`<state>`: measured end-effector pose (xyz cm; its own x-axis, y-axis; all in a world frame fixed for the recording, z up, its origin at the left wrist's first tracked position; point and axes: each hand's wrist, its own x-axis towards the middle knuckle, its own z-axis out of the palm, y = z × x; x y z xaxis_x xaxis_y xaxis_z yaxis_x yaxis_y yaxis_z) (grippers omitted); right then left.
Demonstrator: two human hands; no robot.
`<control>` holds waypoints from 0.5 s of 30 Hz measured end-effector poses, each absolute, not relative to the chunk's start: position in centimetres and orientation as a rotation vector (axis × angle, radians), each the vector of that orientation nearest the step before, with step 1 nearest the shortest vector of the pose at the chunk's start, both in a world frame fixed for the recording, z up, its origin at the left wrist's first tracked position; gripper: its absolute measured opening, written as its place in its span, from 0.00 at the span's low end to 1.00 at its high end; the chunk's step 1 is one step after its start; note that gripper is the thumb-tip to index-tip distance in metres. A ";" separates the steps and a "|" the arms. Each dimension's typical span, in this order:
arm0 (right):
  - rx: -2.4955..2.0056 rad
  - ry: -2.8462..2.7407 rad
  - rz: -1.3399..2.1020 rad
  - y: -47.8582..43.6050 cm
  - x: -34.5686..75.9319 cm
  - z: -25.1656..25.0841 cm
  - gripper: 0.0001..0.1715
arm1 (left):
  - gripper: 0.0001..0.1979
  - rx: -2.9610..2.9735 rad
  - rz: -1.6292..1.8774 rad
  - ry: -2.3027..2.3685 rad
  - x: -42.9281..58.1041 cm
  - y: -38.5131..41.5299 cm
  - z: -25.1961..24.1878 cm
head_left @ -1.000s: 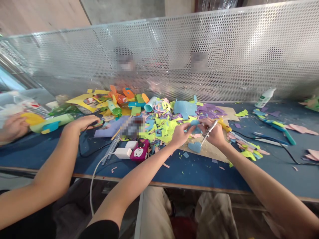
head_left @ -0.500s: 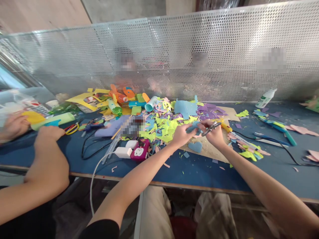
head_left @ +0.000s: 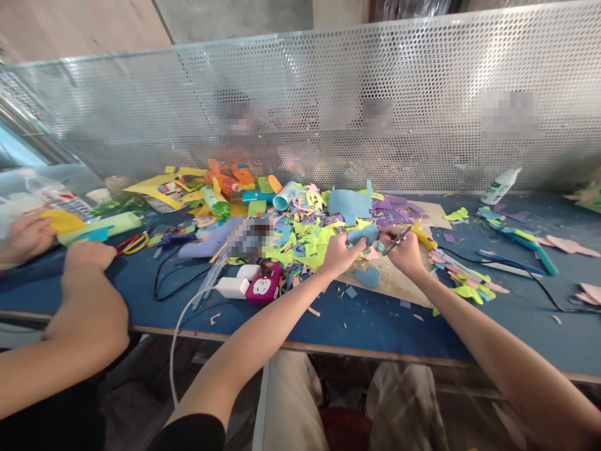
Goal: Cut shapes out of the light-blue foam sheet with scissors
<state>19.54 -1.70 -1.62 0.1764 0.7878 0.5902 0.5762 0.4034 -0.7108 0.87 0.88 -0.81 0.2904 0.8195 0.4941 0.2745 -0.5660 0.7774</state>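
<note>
Between the fingers and thumb of my left hand (head_left: 339,254) is a small blue paper cutout (head_left: 364,234) with a rounded, heart-like outline. My right hand (head_left: 404,255) grips a pair of scissors (head_left: 397,240), its blades angled down and left beside the cutout; whether the blades are parted I cannot tell. Just below both hands, a blue paper heart (head_left: 368,277) lies on a brown board (head_left: 399,289). Behind them spreads a heap of lime-green paper scraps (head_left: 307,241), with a curled blue sheet (head_left: 350,205) and purple scraps (head_left: 393,210) at its back.
A magenta power strip (head_left: 264,283) with white plugs sits left of my forearm. At right are a yellow-handled tool (head_left: 424,237), a turquoise tool (head_left: 533,245) and a white bottle (head_left: 500,186). Another person's hands (head_left: 89,255) work at far left. A perforated metal screen (head_left: 300,81) stands behind.
The blue cutout has turned and now shows more of its flat face. The scissors have tilted in my right hand, with their handles less visible. The other person's near hand shifted slightly left.
</note>
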 end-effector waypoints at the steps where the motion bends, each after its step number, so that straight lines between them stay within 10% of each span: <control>1: -1.275 -1.495 0.232 -1.6 19.7 -1.6 0.15 | 0.21 1.979 1.263 0.971 0.8 1.0 -0.8; 15: -1.300 -1.539 0.240 -1.7 19.9 -1.5 0.15 | 0.23 2.008 1.267 0.954 0.9 0.7 -0.6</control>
<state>19.90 -1.66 -1.54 0.1501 0.8070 0.5711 0.5948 0.3877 -0.7042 0.92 0.68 -0.57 0.2951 0.8093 0.5080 0.2645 -0.5800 0.7705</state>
